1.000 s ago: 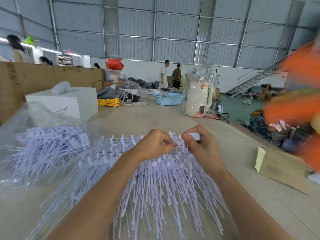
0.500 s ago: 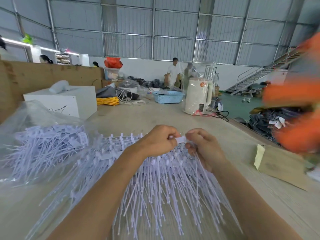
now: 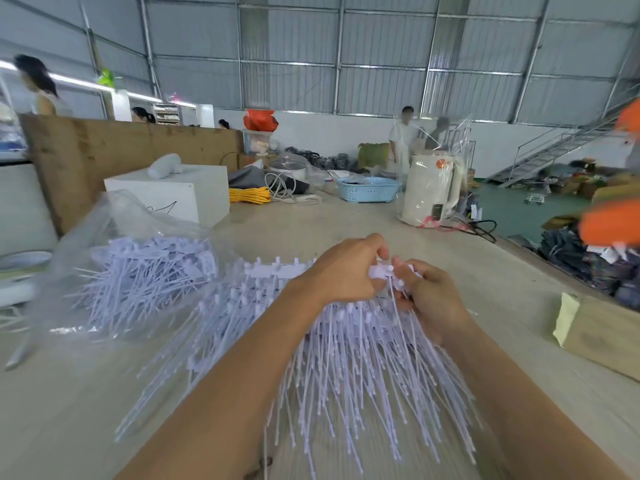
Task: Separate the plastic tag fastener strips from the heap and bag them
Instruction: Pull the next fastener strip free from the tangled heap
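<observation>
we're looking at the heap of white tag fastener strips (image 3: 346,358) fanned across the middle and lower centre of the frame on the table (image 3: 311,230), thin ends spilling toward us. at its top edge, both hands meet: the left hand (image 3: 346,271) curls its fingers round the strip's white header bar (image 3: 379,271), and the right hand (image 3: 427,292) pinches the same bar from the other side, knuckles nearly touching. to the left of the frame, a clear plastic bag (image 3: 114,220) lies beside the heap with more strips inside. farther back, upper centre, sit a blue basket (image 3: 369,189) and a wrapped white kettle (image 3: 431,188).
</observation>
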Action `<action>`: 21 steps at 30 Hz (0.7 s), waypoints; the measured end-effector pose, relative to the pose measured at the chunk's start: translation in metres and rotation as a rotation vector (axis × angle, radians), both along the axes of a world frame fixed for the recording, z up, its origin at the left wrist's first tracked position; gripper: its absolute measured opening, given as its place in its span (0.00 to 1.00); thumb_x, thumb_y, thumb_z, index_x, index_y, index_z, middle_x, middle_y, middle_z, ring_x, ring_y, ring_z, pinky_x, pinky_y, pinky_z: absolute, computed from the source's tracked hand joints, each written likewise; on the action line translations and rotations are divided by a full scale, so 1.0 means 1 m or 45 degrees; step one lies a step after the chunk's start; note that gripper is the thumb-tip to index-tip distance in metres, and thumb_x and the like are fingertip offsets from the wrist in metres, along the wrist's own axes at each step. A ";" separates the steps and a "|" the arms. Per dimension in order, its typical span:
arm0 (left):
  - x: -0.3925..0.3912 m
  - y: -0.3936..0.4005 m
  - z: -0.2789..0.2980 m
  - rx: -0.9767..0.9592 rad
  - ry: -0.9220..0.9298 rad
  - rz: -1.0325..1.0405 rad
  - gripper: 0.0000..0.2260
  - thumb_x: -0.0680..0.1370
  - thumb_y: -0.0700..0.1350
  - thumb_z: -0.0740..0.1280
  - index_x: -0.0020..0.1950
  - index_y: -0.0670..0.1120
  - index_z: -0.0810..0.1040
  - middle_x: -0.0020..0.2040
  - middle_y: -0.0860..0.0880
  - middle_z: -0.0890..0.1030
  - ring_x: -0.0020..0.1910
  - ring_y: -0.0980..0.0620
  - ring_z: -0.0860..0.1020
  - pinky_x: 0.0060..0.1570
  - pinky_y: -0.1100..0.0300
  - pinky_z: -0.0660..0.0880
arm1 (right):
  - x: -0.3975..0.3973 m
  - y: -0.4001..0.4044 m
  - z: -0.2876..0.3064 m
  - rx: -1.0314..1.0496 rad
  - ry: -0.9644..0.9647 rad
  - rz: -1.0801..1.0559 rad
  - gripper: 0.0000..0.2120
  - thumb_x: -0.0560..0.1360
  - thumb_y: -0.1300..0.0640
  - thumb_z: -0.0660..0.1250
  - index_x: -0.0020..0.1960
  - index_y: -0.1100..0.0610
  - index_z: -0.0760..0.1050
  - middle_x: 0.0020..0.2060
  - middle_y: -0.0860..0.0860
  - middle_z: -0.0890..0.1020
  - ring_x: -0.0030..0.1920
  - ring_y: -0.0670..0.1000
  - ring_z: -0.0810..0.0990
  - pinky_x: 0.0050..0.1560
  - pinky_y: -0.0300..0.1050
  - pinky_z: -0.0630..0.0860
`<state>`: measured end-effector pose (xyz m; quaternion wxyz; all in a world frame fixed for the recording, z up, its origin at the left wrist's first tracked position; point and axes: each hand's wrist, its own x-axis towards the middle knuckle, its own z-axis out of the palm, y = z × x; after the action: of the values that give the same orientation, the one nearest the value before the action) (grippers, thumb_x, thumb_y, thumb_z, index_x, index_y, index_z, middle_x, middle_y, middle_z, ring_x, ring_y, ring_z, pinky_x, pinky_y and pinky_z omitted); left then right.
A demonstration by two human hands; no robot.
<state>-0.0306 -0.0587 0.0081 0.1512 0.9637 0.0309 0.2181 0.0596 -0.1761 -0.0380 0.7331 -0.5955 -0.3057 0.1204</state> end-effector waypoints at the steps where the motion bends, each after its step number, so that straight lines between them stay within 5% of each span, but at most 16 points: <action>1: 0.000 0.002 -0.001 0.030 -0.008 0.011 0.14 0.72 0.44 0.70 0.57 0.47 0.74 0.50 0.46 0.80 0.49 0.47 0.77 0.46 0.55 0.74 | 0.001 0.000 -0.001 0.002 0.016 0.013 0.15 0.77 0.54 0.65 0.38 0.65 0.75 0.24 0.51 0.69 0.24 0.47 0.65 0.22 0.38 0.63; 7: 0.001 0.012 -0.007 -0.009 -0.080 0.059 0.12 0.72 0.47 0.72 0.54 0.46 0.80 0.51 0.47 0.82 0.51 0.48 0.78 0.49 0.56 0.74 | -0.001 0.004 -0.001 0.004 0.083 0.140 0.21 0.82 0.54 0.56 0.52 0.72 0.75 0.33 0.60 0.74 0.23 0.48 0.68 0.22 0.39 0.65; 17: -0.002 0.009 -0.017 -0.027 -0.198 0.134 0.12 0.70 0.55 0.73 0.52 0.57 0.83 0.50 0.55 0.83 0.48 0.52 0.78 0.40 0.63 0.65 | -0.006 0.005 -0.001 0.018 0.071 0.051 0.12 0.78 0.58 0.64 0.39 0.64 0.75 0.21 0.50 0.69 0.21 0.46 0.67 0.22 0.36 0.64; 21: -0.003 0.007 -0.023 0.024 -0.213 0.155 0.11 0.70 0.53 0.74 0.52 0.54 0.83 0.50 0.52 0.83 0.49 0.49 0.78 0.42 0.59 0.70 | -0.005 0.004 -0.001 0.005 0.100 0.013 0.14 0.78 0.60 0.65 0.34 0.62 0.74 0.20 0.49 0.70 0.19 0.46 0.66 0.21 0.35 0.63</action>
<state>-0.0335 -0.0517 -0.0151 0.1305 0.9398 0.0748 0.3067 0.0543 -0.1723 -0.0386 0.7451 -0.5873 -0.2799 0.1467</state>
